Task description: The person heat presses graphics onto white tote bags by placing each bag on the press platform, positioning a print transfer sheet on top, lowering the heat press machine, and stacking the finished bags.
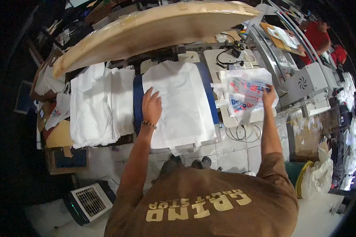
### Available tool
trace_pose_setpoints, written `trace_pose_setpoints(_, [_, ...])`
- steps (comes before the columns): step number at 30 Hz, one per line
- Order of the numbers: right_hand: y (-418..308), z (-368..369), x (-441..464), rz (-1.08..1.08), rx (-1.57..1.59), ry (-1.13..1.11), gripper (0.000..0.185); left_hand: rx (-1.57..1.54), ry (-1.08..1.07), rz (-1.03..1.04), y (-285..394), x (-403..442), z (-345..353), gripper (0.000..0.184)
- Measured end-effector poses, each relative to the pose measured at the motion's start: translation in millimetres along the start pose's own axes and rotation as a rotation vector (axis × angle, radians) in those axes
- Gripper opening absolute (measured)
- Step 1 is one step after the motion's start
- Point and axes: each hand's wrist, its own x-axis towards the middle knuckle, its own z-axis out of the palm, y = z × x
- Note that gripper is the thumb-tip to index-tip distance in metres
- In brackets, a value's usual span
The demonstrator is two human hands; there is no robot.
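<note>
My left hand (151,106) lies with its fingers spread on the left part of a white sheet (180,104), which rests on a dark blue board (209,94). To the right, my right hand (269,96) is at the right edge of a printed sheet (243,96) with red and blue lettering; its fingers are bent over that edge, and whether they pinch it is too small to tell. The printed sheet lies over white material on a pale platform (249,118). Left of the board are stacks of folded white fabric (91,106).
A large curved tan panel (154,33) spans the far side. Black cables (229,61) lie behind the printed sheet. A grey machine (304,83) stands at the right, with people in red (318,37) beyond it. A heater-like unit (90,201) sits on the floor at lower left.
</note>
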Motion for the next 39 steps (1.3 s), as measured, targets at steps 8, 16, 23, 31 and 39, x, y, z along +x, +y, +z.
trace_pose_setpoints(8, [-102, 61, -37, -0.227, -0.035, -0.25, 0.056, 0.299, -0.235, 0.039, -6, -3, 31, 0.055])
trace_pose_setpoints(16, [-341, 165, -59, -0.147, -0.186, -0.604, 0.089, 0.311, -0.368, 0.072, 12, 2, 13, 0.067])
trace_pose_setpoints(23, [-343, 183, -39, -0.201, 0.176, -0.726, 0.054, 0.298, -0.38, 0.002, 17, 5, 7, 0.074])
trace_pose_setpoints(31, [-379, 137, -77, -0.348, -0.003, -0.554, 0.044, 0.289, -0.383, -0.038, 18, 4, 8, 0.078])
trace_pose_setpoints(39, [-350, 98, -181, -0.685, -0.148, -0.607, 0.061, 0.326, -0.374, -0.101, -1, -31, -14, 0.083])
